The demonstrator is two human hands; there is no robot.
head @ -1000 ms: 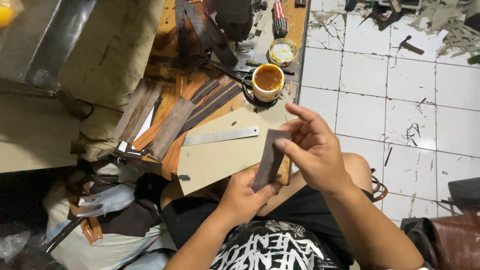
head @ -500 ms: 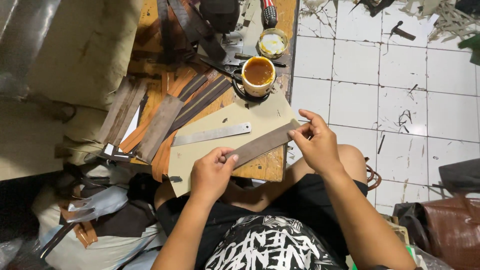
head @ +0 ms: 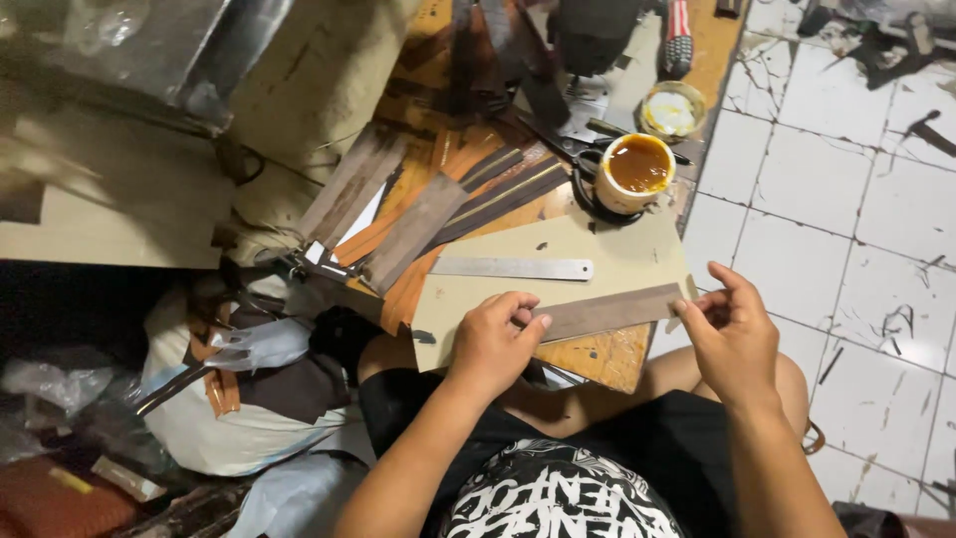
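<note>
Both hands pinch one long brown strip (head: 607,313), the left hand (head: 493,344) closed on its near-left end and the right hand (head: 732,334) closed on its far-right end, holding it stretched flat just above a tan card sheet (head: 617,254) on the bench (head: 597,359). Just beyond the left hand lies a steel ruler (head: 512,268); further ahead stands a cup of amber glue (head: 637,171), with more dark and orange strips (head: 428,224) off to the left. The strip looks thin, light and flexible, likely to sag if gripped at one end only, so a hold at both tips suits it
</note>
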